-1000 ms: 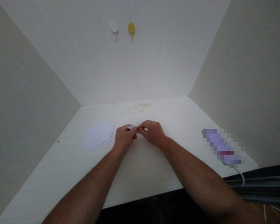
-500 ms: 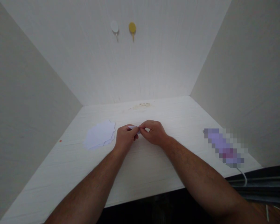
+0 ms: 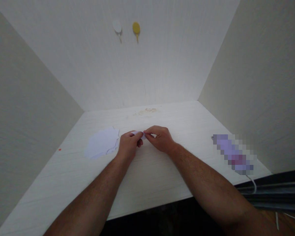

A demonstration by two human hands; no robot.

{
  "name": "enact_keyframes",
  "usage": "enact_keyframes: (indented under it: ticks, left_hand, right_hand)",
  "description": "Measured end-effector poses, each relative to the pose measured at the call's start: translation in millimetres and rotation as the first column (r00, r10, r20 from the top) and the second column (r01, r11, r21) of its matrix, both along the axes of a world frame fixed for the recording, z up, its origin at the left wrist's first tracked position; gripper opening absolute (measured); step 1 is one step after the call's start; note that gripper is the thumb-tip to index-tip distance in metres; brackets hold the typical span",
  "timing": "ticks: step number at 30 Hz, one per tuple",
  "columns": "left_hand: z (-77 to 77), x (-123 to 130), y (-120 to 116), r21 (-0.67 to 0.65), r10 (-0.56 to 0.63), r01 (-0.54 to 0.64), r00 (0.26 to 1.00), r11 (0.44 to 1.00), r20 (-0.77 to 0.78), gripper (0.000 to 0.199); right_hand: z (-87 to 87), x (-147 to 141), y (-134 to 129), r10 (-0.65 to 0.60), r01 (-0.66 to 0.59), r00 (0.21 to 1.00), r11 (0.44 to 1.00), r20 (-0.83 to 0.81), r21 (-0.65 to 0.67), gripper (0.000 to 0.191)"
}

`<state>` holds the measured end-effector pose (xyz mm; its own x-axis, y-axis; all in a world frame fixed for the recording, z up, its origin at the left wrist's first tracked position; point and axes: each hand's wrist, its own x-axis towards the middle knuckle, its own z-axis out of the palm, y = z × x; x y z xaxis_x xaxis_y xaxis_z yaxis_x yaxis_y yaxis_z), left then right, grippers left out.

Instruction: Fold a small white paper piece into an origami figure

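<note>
A small folded piece of white paper (image 3: 137, 132) is held between my two hands above the middle of the table. My left hand (image 3: 129, 143) is closed around it, with the thumb pressed on top. My right hand (image 3: 160, 137) pinches the paper's right tip between thumb and forefinger. Most of the paper is hidden by my fingers, so its full shape does not show. Just left of my left hand lies a loose, fanned stack of white paper sheets (image 3: 102, 143).
The white table (image 3: 147, 183) is bounded by walls on three sides. A pixelated purple object (image 3: 232, 154) with a white cable (image 3: 254, 186) lies at the right. A white hook (image 3: 117, 27) and a yellow hook (image 3: 136, 28) hang on the back wall. Brownish marks (image 3: 148, 110) spot the table's back.
The whole view has shifted slightly, moving everything a little to the left. Both hands keep hold of the folded paper, and its visible part looks slightly different between the fingers.
</note>
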<state>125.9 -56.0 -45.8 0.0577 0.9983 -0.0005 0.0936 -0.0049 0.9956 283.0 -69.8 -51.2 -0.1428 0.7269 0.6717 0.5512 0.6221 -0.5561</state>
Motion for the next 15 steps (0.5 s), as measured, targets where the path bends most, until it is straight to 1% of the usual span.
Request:
enact_keyframes:
  ticks: [5,15]
  left_hand:
    - [2.5,2.3,-1.4,-0.045,-0.024,0.029,0.993,0.999,0.118,0.02]
    - [2.2,2.6,-1.9,-0.077,-0.036,0.053,0.977,0.996,0.208,0.018]
  right_hand:
    - [0.2,0.7,-1.0,0.028,-0.028,1.0,0.999,-0.003,0.032,0.015]
    - [1.9,0.6,-0.4,0.061,-0.061,0.998,0.997,0.002,0.045,0.016]
